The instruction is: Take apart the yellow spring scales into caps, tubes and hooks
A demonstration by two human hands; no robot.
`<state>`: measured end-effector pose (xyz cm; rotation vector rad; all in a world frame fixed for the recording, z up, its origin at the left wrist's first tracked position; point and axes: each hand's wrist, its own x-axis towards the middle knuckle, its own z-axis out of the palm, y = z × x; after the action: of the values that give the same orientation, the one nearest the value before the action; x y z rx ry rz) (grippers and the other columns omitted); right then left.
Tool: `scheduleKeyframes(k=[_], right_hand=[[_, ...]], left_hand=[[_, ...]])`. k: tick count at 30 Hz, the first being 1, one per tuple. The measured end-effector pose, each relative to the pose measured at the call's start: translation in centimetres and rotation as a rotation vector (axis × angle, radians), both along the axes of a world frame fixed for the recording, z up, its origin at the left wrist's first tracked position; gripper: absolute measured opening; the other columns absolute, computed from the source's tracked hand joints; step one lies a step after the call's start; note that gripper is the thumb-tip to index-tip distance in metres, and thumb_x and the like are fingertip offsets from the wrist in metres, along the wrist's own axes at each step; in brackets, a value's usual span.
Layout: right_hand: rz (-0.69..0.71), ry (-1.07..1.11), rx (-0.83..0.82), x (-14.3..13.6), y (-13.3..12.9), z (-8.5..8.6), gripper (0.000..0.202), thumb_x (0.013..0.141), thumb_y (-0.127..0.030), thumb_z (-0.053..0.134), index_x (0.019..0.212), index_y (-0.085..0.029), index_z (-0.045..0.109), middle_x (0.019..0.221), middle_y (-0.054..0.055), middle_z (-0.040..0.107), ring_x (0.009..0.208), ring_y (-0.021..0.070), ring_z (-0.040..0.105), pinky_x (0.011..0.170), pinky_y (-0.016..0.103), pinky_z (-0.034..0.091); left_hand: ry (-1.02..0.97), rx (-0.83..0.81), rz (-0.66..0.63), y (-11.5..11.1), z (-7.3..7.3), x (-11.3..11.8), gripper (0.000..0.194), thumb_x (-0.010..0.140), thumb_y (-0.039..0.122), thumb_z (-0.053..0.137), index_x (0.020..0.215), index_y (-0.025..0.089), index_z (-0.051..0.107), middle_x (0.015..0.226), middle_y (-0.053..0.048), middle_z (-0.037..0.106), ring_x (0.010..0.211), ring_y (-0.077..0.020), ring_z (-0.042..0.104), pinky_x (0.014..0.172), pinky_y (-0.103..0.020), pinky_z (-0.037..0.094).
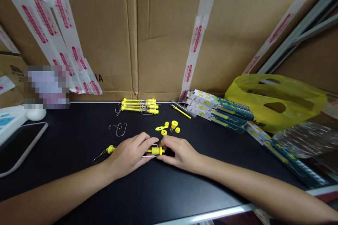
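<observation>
A yellow tubular spring scale (157,150) lies level, low over the black table, with its wire hook sticking out to the left. My left hand (134,153) is wrapped around its middle and hides most of the tube. At its right end, beside the yellow cap and wire handle, the thumb and fingers of my right hand (178,151) close in a pinch. Just beyond my hands are small loose yellow parts: a ring (164,132), a cap (174,124) and a flat piece (161,128). Loose wire hooks (121,130) rest farther left.
Several similar spring scales (139,106) lie at the back, near a yellow rod (182,111) and a spring. Printed boxes (216,109) and a yellow plastic bag (274,98) stand right. A phone (23,144) and a white power strip (12,121) are left. Cardboard (163,42) walls the back.
</observation>
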<state>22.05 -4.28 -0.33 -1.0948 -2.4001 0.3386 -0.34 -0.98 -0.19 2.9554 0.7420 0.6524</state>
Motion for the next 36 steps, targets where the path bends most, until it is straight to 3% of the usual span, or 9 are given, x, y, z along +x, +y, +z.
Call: scheduleKeyframes(k=[9,16,20,22,25,27,29,33,36], right_hand=[[-0.009,0.018,0.027,0.5,0.6,-0.3,0.017,0.085,-0.033,0.059,0.087,-0.018,0.052,0.077,0.000,0.056,0.066,0.0112,0.051,0.058,0.020,0.037],[-0.056,0.072,0.020,0.7,0.8,-0.8,0.012,0.085,-0.025,0.057,0.093,-0.019,0.053,0.076,-0.001,0.055,0.061,0.0096,0.047,0.057,0.019,0.036],[-0.160,0.121,-0.027,0.6,0.7,-0.8,0.017,0.076,-0.016,0.058,0.088,-0.020,0.047,0.074,-0.003,0.051,0.058,0.0089,0.044,0.054,0.019,0.034],[-0.191,0.189,-0.077,0.4,0.5,-0.8,0.019,0.071,-0.013,0.057,0.082,-0.019,0.043,0.073,-0.004,0.049,0.057,0.0082,0.043,0.052,0.019,0.033],[-0.161,0.324,-0.220,0.0,0.1,-0.6,0.010,0.075,-0.014,0.054,0.077,-0.018,0.046,0.068,-0.004,0.048,0.054,0.0074,0.041,0.050,0.019,0.033],[-0.138,0.441,-0.354,-0.3,-0.1,-0.4,0.003,0.079,-0.018,0.053,0.077,-0.017,0.052,0.066,-0.003,0.052,0.055,0.0081,0.045,0.051,0.019,0.037],[-0.123,0.566,-0.487,-0.5,-0.3,-0.2,0.010,0.082,-0.024,0.054,0.082,-0.015,0.058,0.069,0.000,0.058,0.061,0.0099,0.052,0.055,0.020,0.041],[-0.116,0.696,-0.724,-0.8,-0.7,0.1,0.029,0.083,-0.035,0.058,0.102,-0.014,0.061,0.088,0.004,0.066,0.044,0.0041,0.044,0.040,0.018,0.034],[-0.044,0.711,-0.781,-1.0,-1.0,0.4,0.032,0.082,-0.037,0.060,0.107,-0.017,0.061,0.106,0.005,0.060,0.042,-0.0001,0.040,0.035,0.016,0.030]], left_hand=[[0.024,-0.065,0.071,0.3,0.1,0.4,0.015,0.089,0.033,0.052,0.093,0.018,0.053,0.085,-0.001,0.056,0.077,-0.0181,0.054,0.065,-0.028,0.043],[0.025,-0.040,0.008,0.2,0.2,0.4,0.012,0.092,0.022,0.044,0.102,0.020,0.051,0.088,-0.001,0.056,0.080,-0.0167,0.053,0.071,-0.028,0.043],[0.030,0.070,0.026,0.0,-0.1,0.3,0.015,0.092,0.020,0.043,0.107,0.020,0.049,0.093,-0.002,0.055,0.081,-0.0158,0.055,0.071,-0.027,0.045],[0.026,0.134,0.066,-0.1,-0.2,0.3,0.016,0.092,0.018,0.043,0.106,0.020,0.049,0.093,-0.003,0.054,0.079,-0.0152,0.056,0.067,-0.025,0.045],[0.023,0.183,0.128,-0.1,-0.3,0.4,0.018,0.091,0.017,0.040,0.106,0.020,0.048,0.093,-0.003,0.054,0.077,-0.0147,0.057,0.062,-0.024,0.046],[0.018,0.201,0.151,-0.1,-0.3,0.4,0.020,0.091,0.017,0.038,0.109,0.019,0.048,0.097,-0.004,0.055,0.078,-0.0150,0.058,0.063,-0.024,0.047],[0.012,0.227,0.158,0.0,-0.4,0.4,0.024,0.091,0.016,0.037,0.114,0.019,0.046,0.103,-0.005,0.056,0.083,-0.0161,0.059,0.067,-0.025,0.049],[0.025,0.262,0.149,0.1,-0.6,0.3,0.032,0.092,0.014,0.037,0.123,0.018,0.041,0.102,-0.006,0.059,0.087,-0.0182,0.061,0.071,-0.028,0.049],[0.033,0.252,0.155,0.2,-0.6,0.4,0.032,0.093,0.016,0.038,0.125,0.018,0.040,0.100,-0.005,0.060,0.086,-0.0186,0.061,0.070,-0.029,0.049]])
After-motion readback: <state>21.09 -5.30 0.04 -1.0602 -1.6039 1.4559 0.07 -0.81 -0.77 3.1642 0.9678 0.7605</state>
